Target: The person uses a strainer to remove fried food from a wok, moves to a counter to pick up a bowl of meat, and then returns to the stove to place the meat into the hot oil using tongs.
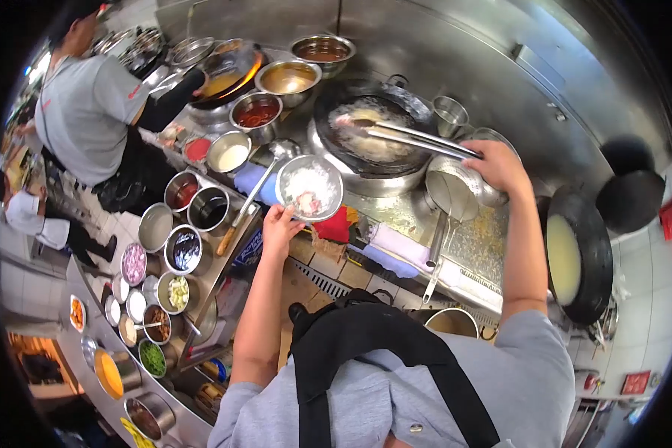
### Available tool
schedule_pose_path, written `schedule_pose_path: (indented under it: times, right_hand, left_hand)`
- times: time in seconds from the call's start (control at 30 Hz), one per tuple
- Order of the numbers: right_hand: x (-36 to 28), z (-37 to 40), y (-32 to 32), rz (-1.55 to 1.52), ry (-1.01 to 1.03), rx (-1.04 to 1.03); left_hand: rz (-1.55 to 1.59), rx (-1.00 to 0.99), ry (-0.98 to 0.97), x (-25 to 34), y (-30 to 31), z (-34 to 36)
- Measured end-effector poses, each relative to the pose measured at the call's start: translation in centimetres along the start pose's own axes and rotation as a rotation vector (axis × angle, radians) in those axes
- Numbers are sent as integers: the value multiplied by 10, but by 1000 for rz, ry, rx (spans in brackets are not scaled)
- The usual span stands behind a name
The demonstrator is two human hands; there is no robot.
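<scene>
My left hand [279,231] grips the edge of a metal bowl [339,196]. White powder [303,179] fills the bowl, with a pinkish piece [307,203] lying in it near my fingers. In my right hand [496,164] are long metal tongs [417,139], their dark tips reaching over the wok [325,153]. Pale, bubbling oil [381,145] shows in that wok, and a pinkish-white piece [343,119] is at its left side, close to the tong tips. Below my right hand sits a perforated metal strainer [449,183].
At the left, a co-worker [89,119] reaches toward another wok [224,82] with flame at its rim. Bowls of sauce, including a red one [257,112], stand between the woks. A ladle [250,201] and several ingredient pots line the left counter. A large wok [605,254] hangs at the right.
</scene>
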State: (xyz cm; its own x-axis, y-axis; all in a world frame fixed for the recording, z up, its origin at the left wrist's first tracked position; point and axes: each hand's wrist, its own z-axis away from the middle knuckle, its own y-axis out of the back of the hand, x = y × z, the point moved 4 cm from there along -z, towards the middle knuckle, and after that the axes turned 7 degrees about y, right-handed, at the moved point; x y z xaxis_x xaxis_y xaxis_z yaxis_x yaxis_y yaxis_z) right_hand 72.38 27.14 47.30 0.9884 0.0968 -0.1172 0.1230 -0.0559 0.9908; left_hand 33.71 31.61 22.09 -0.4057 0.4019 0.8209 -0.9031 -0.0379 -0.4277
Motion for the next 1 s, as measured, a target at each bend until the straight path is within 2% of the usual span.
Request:
schedule_pose_path:
  times: [0.03, 0.13, 0.2, 0.27, 0.33, 0.37, 0.47, 0.5, 0.53, 0.6, 0.67, 0.8, 0.83, 0.9, 1.0]
  right_hand:
    - [27, -10, -17, 10, 8, 19]
    - [71, -40, -59, 90, -290, -41]
    - [85, -62, -78, 108, -349, -64]
    - [94, -79, -90, 116, -502, -134]
    - [89, -90, -83, 129, -492, -150]
    - [89, -93, -74, 112, -478, -68]
    - [48, -75, -25, 121, -413, 186]
    - [43, -69, -17, 156, -309, 302]
    - [13, -53, 3, 27, -288, 302]
    - [-27, -32, 17, -44, -122, 269]
    - [-84, -1, 27, -74, 4, 204]
    - [-141, 22, 11, 198, 375, 2]
    - [-149, 23, 9, 234, 428, -9]
    - [-155, 23, 3, 272, 464, -24]
    - [-153, 19, -10, 323, 468, -79]
  left_hand:
    - [-6, 10, 22, -4, 5, 2]
    - [-22, 8, 65, -8, 15, 15]
    - [-20, 8, 67, -6, 23, 22]
    - [-10, 58, 84, -9, 32, 25]
    - [7, 73, 58, -4, 37, 32]
    - [31, 102, 50, -2, 42, 35]
    - [60, 180, 26, -4, 59, 43]
    - [40, 203, 11, 2, 59, 48]
    - [22, 243, -4, 6, 64, 52]
    - [-35, 193, -31, 2, 89, 45]
    - [-219, 225, -131, 15, 96, 46]
    - [-434, 122, -177, 33, 93, 38]
    - [-429, 114, -175, 38, 86, 39]
    - [-662, 85, -242, 46, 67, 41]
    - [-532, -30, -357, 41, 47, 34]
